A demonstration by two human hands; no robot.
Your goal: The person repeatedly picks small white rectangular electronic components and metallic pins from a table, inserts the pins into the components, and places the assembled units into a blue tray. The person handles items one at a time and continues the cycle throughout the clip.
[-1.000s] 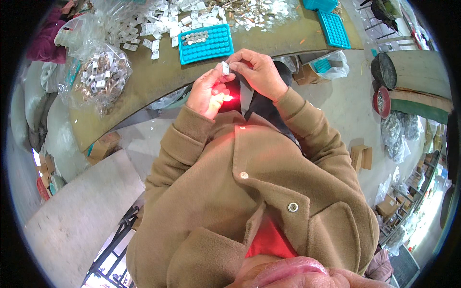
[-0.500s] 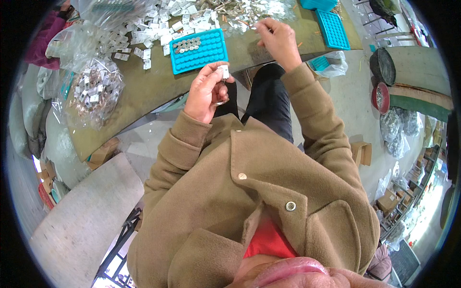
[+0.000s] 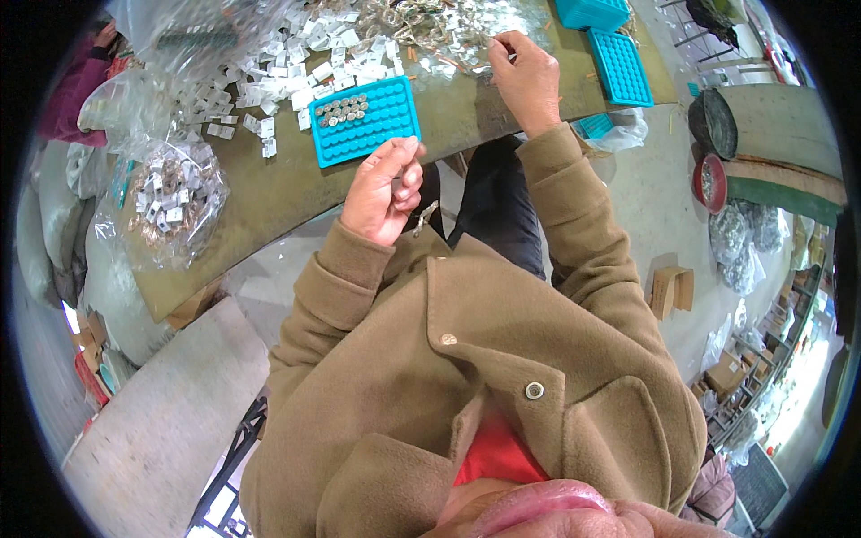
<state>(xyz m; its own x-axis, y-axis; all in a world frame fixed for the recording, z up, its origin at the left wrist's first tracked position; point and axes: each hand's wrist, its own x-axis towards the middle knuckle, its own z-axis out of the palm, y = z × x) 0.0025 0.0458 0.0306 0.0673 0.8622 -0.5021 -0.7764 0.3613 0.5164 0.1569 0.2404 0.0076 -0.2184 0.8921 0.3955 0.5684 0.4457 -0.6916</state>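
Note:
My left hand (image 3: 384, 193) is closed in front of the blue tray's near edge, thumb and forefinger pinched. A small shiny metal piece (image 3: 426, 218) sticks out below its curled fingers; whatever is between the fingertips is hidden. The blue tray (image 3: 363, 142) has rows of round pockets, and small round metallic pieces (image 3: 343, 109) fill several in its far rows. At the near edge of a heap of loose clear and metallic parts (image 3: 448, 36), my right hand (image 3: 525, 82) has thumb and forefinger bent together. I cannot make out what they hold.
White rectangular parts (image 3: 296, 67) lie heaped beyond the tray. A clear bag (image 3: 175, 202) of white and coppery parts rests on the table (image 3: 260, 184) at left. More blue trays (image 3: 619, 67) stand at the far right. Another person's purple sleeve (image 3: 72, 97) shows far left.
The white piece seen in my left fingertips no longer shows. That hand has turned slightly, and the metal piece below it shows more. My right hand has barely moved.

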